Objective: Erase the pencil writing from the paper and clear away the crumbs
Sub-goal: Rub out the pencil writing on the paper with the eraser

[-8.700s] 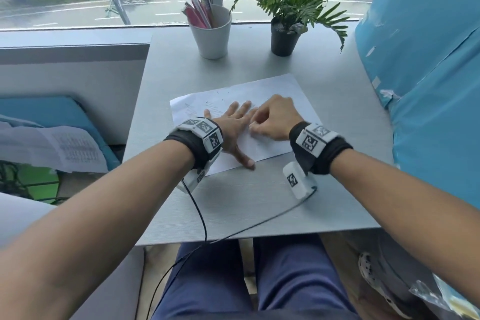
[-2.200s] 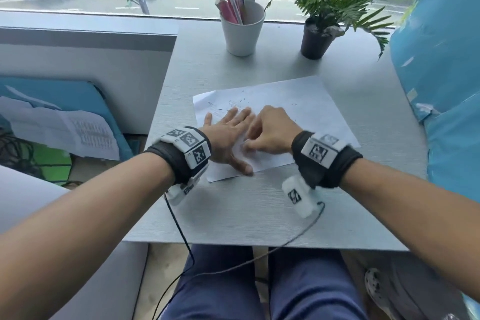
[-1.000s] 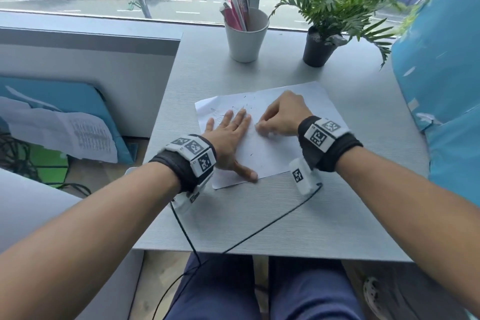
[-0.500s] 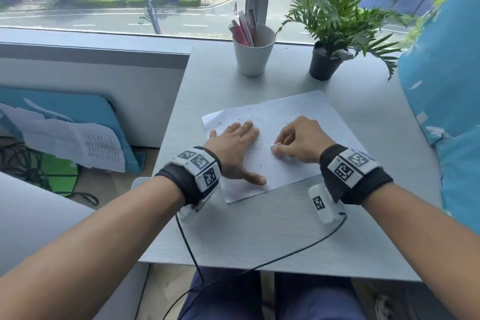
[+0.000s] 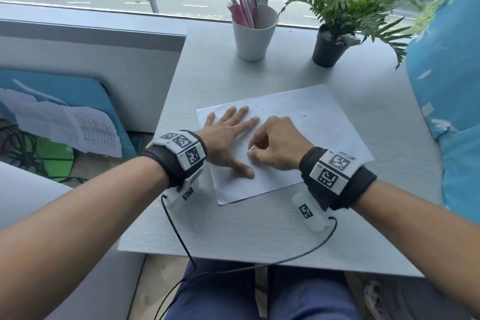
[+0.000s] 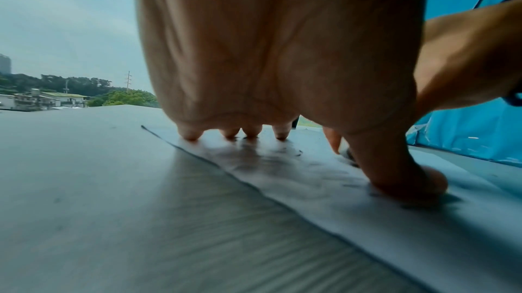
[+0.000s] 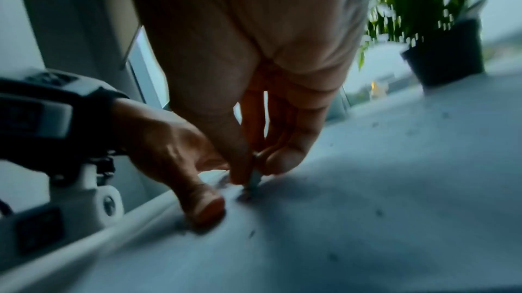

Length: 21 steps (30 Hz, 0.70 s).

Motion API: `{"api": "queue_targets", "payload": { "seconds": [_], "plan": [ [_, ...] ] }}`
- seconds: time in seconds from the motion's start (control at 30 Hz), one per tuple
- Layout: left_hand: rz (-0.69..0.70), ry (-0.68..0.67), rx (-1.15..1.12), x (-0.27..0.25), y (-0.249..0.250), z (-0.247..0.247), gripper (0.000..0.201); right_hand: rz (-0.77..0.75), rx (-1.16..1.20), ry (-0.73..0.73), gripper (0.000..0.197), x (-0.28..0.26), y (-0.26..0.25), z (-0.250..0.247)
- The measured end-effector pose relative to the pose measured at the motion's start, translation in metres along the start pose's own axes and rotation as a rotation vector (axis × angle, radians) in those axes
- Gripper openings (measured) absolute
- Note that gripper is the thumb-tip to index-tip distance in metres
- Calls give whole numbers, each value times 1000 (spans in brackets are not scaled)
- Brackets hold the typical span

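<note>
A white sheet of paper [image 5: 319, 122] lies on the grey table [image 5: 233, 226], with dark eraser crumbs [image 5: 302, 115] scattered over it. My left hand [image 5: 228, 135] lies flat on the sheet's left part, fingers spread, thumb [image 6: 401, 177] pressing down. My right hand [image 5: 275, 148] is curled beside it and pinches a small whitish eraser [image 5: 251, 148] against the paper. The right wrist view shows the eraser [image 7: 254, 180] tip touching the sheet [image 7: 367, 186] between thumb and fingers. Faint grey smudges mark the paper [image 6: 282, 164] under the left hand.
A white cup of pens [image 5: 253, 34] and a potted plant [image 5: 330, 47] stand at the table's far edge by the window. A blue covered surface [image 5: 452, 86] rises on the right. Wrist-camera cables [image 5: 181, 241] trail over the near table edge. Papers [image 5: 78, 127] lie on the left.
My right hand with the eraser has moved nearer and left on the sheet, close to the left thumb. The left hand stays flat on the paper. My head view shifted slightly.
</note>
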<state>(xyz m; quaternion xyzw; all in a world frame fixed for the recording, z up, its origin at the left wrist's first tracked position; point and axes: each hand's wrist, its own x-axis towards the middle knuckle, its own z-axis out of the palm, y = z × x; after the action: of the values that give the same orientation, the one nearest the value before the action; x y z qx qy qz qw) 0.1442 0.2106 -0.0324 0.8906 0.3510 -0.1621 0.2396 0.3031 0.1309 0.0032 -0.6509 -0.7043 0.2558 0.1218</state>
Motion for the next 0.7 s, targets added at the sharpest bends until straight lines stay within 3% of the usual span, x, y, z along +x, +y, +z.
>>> {"api": "queue_targets", "payload": {
  "seconds": [0.07,0.13,0.2,0.3,0.33,0.4,0.47,0.6,0.7],
  "plan": [
    [-7,-7,8,0,1,-1,136,22,9,-16,6,4,3,-7],
    [-17,-11,13,1,4,-2,136,126,55,120,7,18,17,-18],
    [-30,-12,20,1,5,-4,136,131,40,195,7,20,18,-18],
    [-37,-25,27,1,5,-3,138,-33,4,0,6,-1,-2,-6],
    [-37,-21,26,1,5,-3,138,-23,1,-30,5,-2,-1,-9],
    [-38,-14,15,1,6,-3,137,106,25,63,7,10,16,-22],
    [-47,-8,7,1,6,-3,137,132,19,159,8,15,24,-26],
    [-43,-20,30,0,7,-4,137,-39,4,-46,7,-11,2,-7],
    [-46,-22,25,-1,9,-4,137,113,14,77,7,9,24,-26]
  ]
}}
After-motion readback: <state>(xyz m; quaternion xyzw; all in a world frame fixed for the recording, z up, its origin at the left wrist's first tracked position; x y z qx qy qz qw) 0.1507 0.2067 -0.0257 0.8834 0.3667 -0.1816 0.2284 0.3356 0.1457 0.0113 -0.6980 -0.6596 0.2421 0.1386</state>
